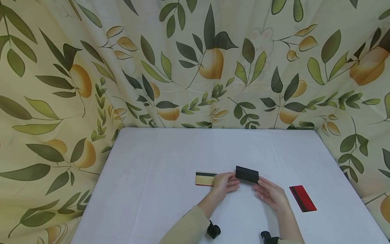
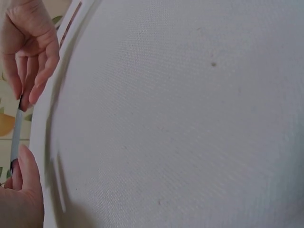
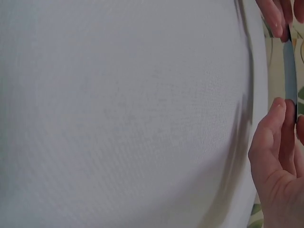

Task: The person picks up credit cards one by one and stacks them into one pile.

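A black card (image 1: 247, 174) is held up above the white table between two hands, tilted slightly down to the right. My left hand (image 1: 223, 184) pinches its left end, and my right hand (image 1: 272, 195) pinches the lower right corner. Both wrist views show the card (image 2: 16, 133) nearly edge-on, as a thin pale strip with dark ends. Left of my left hand lies a pale yellow card (image 1: 204, 179) with a black stripe, its right part hidden by that hand. Off to the right of my right hand, a red card (image 1: 304, 199) with a dark stripe lies slanted.
The white-covered table (image 1: 158, 162) reaches back to a curtain (image 1: 189, 95) printed with leaves and fruit. Black wrist cameras (image 1: 214, 230) are worn on both wrists, low over the table.
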Demonstrator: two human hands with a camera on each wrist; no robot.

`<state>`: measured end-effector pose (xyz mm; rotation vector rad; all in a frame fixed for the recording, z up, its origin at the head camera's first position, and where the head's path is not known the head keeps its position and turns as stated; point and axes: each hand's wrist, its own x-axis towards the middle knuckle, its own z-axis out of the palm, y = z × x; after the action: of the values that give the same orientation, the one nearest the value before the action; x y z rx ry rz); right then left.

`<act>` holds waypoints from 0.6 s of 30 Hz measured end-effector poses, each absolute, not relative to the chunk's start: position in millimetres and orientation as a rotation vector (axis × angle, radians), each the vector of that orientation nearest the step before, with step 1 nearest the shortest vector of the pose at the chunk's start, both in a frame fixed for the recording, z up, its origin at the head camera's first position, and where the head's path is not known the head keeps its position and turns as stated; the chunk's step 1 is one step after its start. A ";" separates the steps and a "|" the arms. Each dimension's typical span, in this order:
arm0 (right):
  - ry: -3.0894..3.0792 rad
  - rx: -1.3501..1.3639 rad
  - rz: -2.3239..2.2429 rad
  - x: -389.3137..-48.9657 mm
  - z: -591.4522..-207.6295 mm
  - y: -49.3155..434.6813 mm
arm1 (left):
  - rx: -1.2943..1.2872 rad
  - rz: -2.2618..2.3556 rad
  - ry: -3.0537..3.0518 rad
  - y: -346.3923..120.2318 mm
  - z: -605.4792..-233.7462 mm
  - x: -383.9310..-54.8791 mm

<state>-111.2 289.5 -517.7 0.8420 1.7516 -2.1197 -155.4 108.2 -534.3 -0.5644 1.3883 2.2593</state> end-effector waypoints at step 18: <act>1.821 0.859 -2.130 -111.9 -502.4 262.4 | -0.401 2.260 1.572 86.6 -532.5 -154.1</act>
<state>-111.9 262.4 -502.4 0.8592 1.8208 -2.1296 -154.1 86.6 -532.5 -0.4005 1.5719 2.2603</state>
